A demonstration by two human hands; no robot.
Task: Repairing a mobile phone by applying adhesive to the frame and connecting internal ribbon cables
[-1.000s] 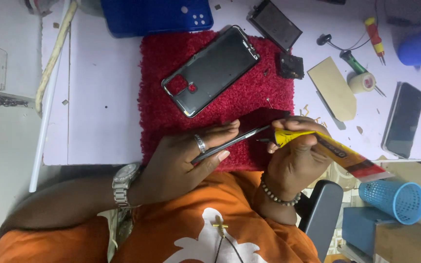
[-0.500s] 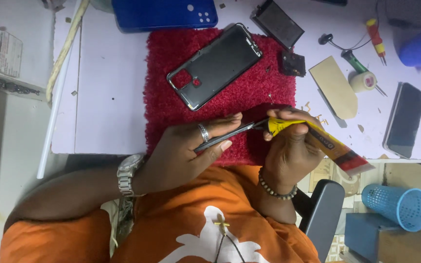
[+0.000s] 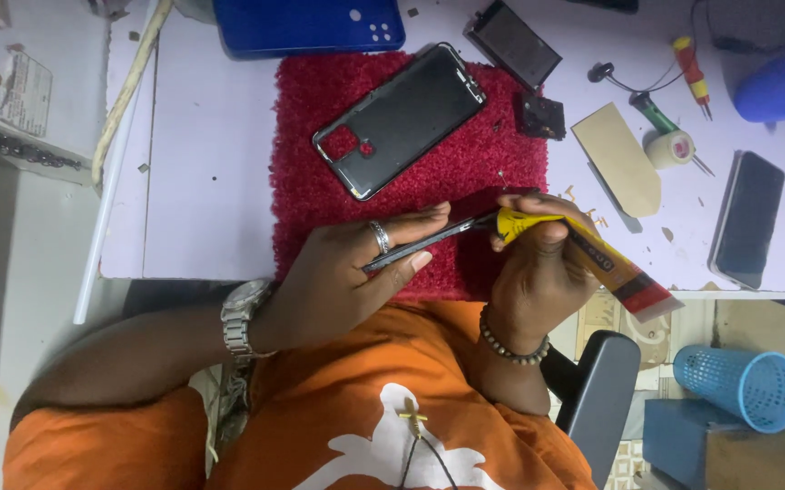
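A thin dark panel is pinched edgewise in left hand fingers, over the near mat edge; a yellow tube is gripped in the right hand, nozzle at panel edge; gluing judged underway; steady bead along the edge required.

The yellow tube has edged inward in the right hand's grip, its tip now nearer the thin dark panel.

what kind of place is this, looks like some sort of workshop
Most likely a small phone repair bench. A phone back frame lies on a red mat, other phones and screwdrivers sit on the table, and the right hand squeezes a yellow glue tube onto a thin part in the left hand.
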